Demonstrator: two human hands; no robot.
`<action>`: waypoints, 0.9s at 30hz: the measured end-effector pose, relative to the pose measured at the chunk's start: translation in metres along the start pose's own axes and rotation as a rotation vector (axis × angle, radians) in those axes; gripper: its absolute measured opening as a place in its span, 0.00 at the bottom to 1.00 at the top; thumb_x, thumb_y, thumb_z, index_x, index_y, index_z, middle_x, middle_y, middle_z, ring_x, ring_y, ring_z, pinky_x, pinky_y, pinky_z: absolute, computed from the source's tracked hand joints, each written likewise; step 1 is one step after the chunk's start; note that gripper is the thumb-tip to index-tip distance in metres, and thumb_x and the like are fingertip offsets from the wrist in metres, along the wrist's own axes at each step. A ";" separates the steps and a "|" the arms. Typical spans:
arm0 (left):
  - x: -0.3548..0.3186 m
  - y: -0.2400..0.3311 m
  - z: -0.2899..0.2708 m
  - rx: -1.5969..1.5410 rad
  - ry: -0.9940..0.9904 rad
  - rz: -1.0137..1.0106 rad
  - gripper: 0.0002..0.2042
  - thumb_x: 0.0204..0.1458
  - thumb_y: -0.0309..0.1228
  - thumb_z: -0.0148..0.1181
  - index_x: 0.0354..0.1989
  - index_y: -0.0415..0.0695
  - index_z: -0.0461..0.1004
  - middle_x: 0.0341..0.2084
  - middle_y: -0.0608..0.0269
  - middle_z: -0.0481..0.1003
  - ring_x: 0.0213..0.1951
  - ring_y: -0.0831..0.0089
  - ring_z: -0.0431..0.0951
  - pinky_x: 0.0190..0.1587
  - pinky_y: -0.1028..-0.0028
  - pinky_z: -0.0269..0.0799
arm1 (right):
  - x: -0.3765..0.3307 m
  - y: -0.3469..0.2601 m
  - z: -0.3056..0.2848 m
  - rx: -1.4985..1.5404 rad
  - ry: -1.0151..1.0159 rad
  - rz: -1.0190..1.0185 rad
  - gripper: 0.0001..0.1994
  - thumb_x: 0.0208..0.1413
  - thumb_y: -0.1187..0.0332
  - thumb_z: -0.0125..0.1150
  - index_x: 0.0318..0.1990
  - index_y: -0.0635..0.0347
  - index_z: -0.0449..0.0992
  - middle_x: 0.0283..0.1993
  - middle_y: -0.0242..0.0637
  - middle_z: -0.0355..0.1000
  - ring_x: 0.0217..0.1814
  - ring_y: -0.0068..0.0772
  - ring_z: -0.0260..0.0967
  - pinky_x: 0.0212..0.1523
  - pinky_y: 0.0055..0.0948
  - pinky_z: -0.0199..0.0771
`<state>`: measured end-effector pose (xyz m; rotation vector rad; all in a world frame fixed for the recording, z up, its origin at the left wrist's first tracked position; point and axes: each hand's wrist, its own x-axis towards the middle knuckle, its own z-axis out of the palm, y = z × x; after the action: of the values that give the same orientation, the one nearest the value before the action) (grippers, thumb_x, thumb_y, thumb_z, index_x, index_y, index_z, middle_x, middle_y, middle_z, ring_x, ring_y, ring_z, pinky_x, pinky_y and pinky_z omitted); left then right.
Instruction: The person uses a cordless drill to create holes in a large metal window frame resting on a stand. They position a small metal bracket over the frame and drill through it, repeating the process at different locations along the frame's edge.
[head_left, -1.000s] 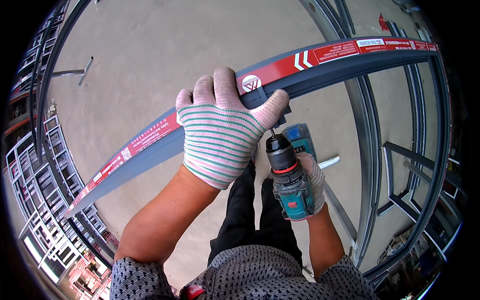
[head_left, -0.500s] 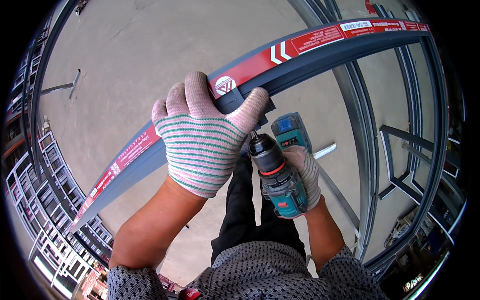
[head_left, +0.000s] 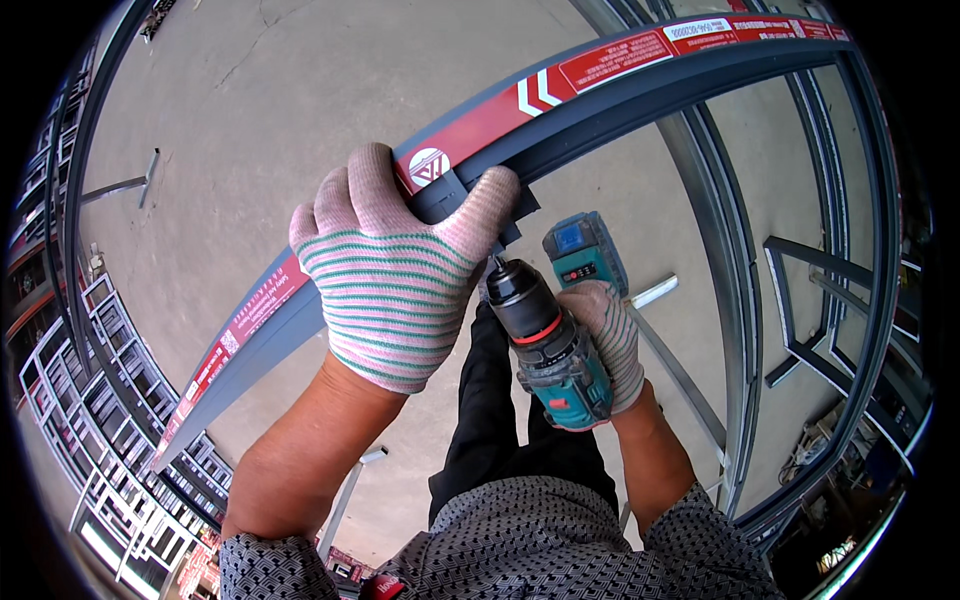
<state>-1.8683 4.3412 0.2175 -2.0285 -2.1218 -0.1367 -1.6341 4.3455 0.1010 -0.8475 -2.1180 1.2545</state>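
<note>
My left hand (head_left: 388, 275), in a pink and white glove with green stripes, is closed over a long dark grey metal frame bar (head_left: 590, 128). Red protective film (head_left: 480, 135) covers the bar's upper face. A small dark grey clip-like piece (head_left: 526, 203) sticks out by my left thumb against the bar. Wrapped round the handle of a teal and black cordless drill (head_left: 562, 375) is my gloved right hand (head_left: 610, 345). The drill's chuck (head_left: 518, 285) points up at the small piece, its bit tip close under my thumb; contact cannot be made out.
Long metal bars (head_left: 715, 200) run past on the right. A smaller dark frame (head_left: 785, 310) lies beyond them. Lattice frames (head_left: 90, 400) stand at the left, and a short angled bar (head_left: 130, 185) lies on the concrete floor (head_left: 290, 110).
The bar, both hands and the drill sit slightly further left and up in view. Both grips look unchanged, and the drill still points at the small piece.
</note>
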 end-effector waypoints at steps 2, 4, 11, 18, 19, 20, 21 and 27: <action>0.000 0.000 0.000 -0.013 -0.008 -0.009 0.26 0.46 0.41 0.72 0.54 0.81 0.73 0.46 0.50 0.70 0.47 0.47 0.75 0.48 0.47 0.68 | 0.001 0.000 -0.001 -0.016 -0.003 -0.006 0.22 0.49 0.59 0.72 0.50 0.56 0.75 0.42 0.41 0.75 0.48 0.48 0.74 0.57 0.46 0.70; 0.000 0.000 0.000 -0.002 -0.004 -0.009 0.26 0.46 0.41 0.72 0.54 0.80 0.73 0.46 0.50 0.70 0.47 0.47 0.75 0.49 0.47 0.68 | 0.004 -0.003 -0.002 -0.025 -0.006 -0.015 0.22 0.49 0.58 0.72 0.50 0.56 0.75 0.43 0.41 0.75 0.48 0.48 0.75 0.56 0.46 0.71; 0.001 0.001 0.000 0.029 0.002 -0.002 0.27 0.46 0.40 0.73 0.55 0.81 0.72 0.47 0.50 0.71 0.48 0.47 0.75 0.49 0.47 0.68 | 0.000 0.004 0.002 0.025 0.016 0.004 0.24 0.49 0.57 0.73 0.50 0.57 0.75 0.43 0.42 0.76 0.48 0.49 0.75 0.56 0.46 0.71; 0.002 0.001 -0.001 0.005 -0.038 -0.019 0.27 0.46 0.40 0.73 0.55 0.79 0.72 0.46 0.50 0.71 0.48 0.47 0.75 0.48 0.47 0.68 | 0.005 0.002 -0.002 -0.044 0.016 -0.042 0.25 0.48 0.53 0.73 0.50 0.57 0.76 0.43 0.42 0.76 0.47 0.48 0.75 0.56 0.46 0.71; 0.001 0.001 0.000 0.001 -0.029 -0.017 0.27 0.46 0.40 0.73 0.55 0.79 0.72 0.46 0.50 0.71 0.48 0.47 0.75 0.48 0.47 0.68 | 0.005 0.001 -0.002 -0.063 0.018 -0.045 0.26 0.48 0.53 0.73 0.50 0.57 0.76 0.43 0.42 0.76 0.47 0.48 0.75 0.56 0.46 0.71; 0.001 0.000 0.001 -0.002 -0.021 -0.015 0.27 0.45 0.40 0.73 0.55 0.78 0.72 0.46 0.50 0.71 0.48 0.47 0.75 0.48 0.47 0.68 | 0.006 0.001 -0.003 -0.082 0.019 -0.048 0.26 0.48 0.52 0.73 0.50 0.57 0.76 0.42 0.42 0.76 0.47 0.48 0.75 0.56 0.46 0.70; 0.002 0.000 0.001 -0.006 -0.012 -0.013 0.27 0.45 0.40 0.74 0.55 0.78 0.72 0.46 0.50 0.71 0.48 0.47 0.75 0.48 0.47 0.68 | 0.007 0.000 -0.004 -0.079 0.021 -0.054 0.26 0.48 0.52 0.73 0.50 0.57 0.76 0.43 0.42 0.76 0.47 0.48 0.75 0.56 0.46 0.70; 0.004 0.001 -0.003 -0.018 -0.022 -0.011 0.27 0.44 0.39 0.75 0.54 0.78 0.73 0.44 0.50 0.71 0.47 0.46 0.75 0.48 0.47 0.68 | 0.009 0.000 -0.008 -0.135 0.035 -0.109 0.25 0.48 0.53 0.72 0.49 0.58 0.77 0.43 0.43 0.76 0.47 0.48 0.76 0.56 0.47 0.71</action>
<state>-1.8669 4.3448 0.2215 -2.0379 -2.1526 -0.1366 -1.6344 4.3572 0.1054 -0.7921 -2.2088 1.0443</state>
